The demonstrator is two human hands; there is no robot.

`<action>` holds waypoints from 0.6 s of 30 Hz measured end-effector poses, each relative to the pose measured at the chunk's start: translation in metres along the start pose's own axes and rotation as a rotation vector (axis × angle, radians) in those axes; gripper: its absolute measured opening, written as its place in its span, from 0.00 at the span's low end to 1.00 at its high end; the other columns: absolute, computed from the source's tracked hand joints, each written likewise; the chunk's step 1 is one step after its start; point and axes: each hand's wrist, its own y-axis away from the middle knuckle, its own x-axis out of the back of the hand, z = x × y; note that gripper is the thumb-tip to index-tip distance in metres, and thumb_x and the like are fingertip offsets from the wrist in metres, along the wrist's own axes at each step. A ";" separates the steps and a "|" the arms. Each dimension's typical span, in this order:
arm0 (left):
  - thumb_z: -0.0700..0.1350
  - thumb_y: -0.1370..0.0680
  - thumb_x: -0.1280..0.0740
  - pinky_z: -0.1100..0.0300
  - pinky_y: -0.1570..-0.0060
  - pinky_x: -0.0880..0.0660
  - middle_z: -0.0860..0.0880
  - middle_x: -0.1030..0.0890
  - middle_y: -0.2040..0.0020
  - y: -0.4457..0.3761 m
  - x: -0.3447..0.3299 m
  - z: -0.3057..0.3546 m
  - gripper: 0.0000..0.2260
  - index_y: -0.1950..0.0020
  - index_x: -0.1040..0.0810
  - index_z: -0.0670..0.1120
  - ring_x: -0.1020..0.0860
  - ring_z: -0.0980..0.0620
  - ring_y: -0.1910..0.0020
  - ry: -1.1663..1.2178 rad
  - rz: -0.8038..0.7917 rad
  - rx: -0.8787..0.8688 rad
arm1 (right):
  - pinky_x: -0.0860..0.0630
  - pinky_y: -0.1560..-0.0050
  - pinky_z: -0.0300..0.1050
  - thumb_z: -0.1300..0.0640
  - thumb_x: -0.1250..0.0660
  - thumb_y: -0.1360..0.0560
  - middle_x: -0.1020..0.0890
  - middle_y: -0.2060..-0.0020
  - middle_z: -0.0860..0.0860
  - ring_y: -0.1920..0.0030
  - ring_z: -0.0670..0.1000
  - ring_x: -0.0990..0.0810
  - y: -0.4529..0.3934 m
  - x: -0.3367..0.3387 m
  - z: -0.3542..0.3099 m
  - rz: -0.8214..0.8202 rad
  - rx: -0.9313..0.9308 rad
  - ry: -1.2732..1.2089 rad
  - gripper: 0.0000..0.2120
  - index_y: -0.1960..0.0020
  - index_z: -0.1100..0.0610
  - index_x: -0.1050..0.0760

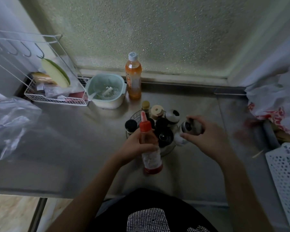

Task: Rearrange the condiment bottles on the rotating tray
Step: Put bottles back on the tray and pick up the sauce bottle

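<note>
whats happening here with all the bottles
A person is sorting condiment bottles on a small round tray on a steel counter. The left hand grips a red-capped squeeze bottle, held upright at the tray's near edge. The right hand holds a small shaker at the tray's right side. Several other bottles stand crowded on the tray. A tall orange bottle stands apart behind it.

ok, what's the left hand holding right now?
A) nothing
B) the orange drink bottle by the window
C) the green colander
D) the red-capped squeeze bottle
D: the left hand is wrapped around the red-capped squeeze bottle, held upright at the near side of the rotating tray; the orange drink bottle stands untouched by the window.
</note>
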 end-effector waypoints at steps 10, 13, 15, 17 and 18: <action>0.37 0.30 0.29 0.63 0.52 0.23 0.50 0.20 0.47 0.000 0.000 0.000 0.24 0.35 0.29 0.49 0.20 0.56 0.48 -0.013 -0.028 0.020 | 0.31 0.50 0.36 0.59 0.23 0.35 0.22 0.50 0.46 0.49 0.45 0.24 -0.021 -0.029 0.009 -0.157 0.065 -0.013 0.26 0.40 0.46 0.26; 0.40 0.33 0.29 0.60 0.51 0.23 0.49 0.20 0.48 0.001 0.000 0.001 0.23 0.39 0.27 0.49 0.20 0.54 0.48 -0.014 -0.028 0.020 | 0.32 0.56 0.28 0.62 0.26 0.33 0.21 0.49 0.48 0.52 0.45 0.24 -0.027 -0.032 0.012 -0.199 0.086 -0.004 0.24 0.40 0.48 0.26; 0.39 0.32 0.28 0.61 0.51 0.23 0.49 0.20 0.48 0.001 -0.003 0.002 0.22 0.39 0.27 0.48 0.20 0.55 0.48 -0.018 -0.032 0.022 | 0.35 0.61 0.21 0.64 0.27 0.33 0.22 0.51 0.47 0.58 0.41 0.24 -0.031 -0.034 0.011 -0.203 0.118 -0.009 0.23 0.40 0.50 0.26; 0.36 0.30 0.29 0.65 0.54 0.22 0.50 0.20 0.47 0.001 -0.005 0.001 0.21 0.39 0.27 0.47 0.20 0.57 0.49 -0.023 -0.040 0.028 | 0.35 0.63 0.22 0.64 0.28 0.32 0.22 0.53 0.47 0.60 0.39 0.27 -0.034 -0.038 0.011 -0.201 0.142 0.004 0.22 0.41 0.52 0.26; 0.35 0.30 0.30 0.66 0.55 0.23 0.49 0.21 0.47 0.001 -0.007 0.001 0.21 0.39 0.27 0.47 0.20 0.58 0.49 -0.024 -0.042 0.030 | 0.36 0.64 0.26 0.65 0.30 0.31 0.22 0.53 0.49 0.59 0.41 0.27 -0.035 -0.042 0.012 -0.204 0.144 0.027 0.21 0.40 0.52 0.26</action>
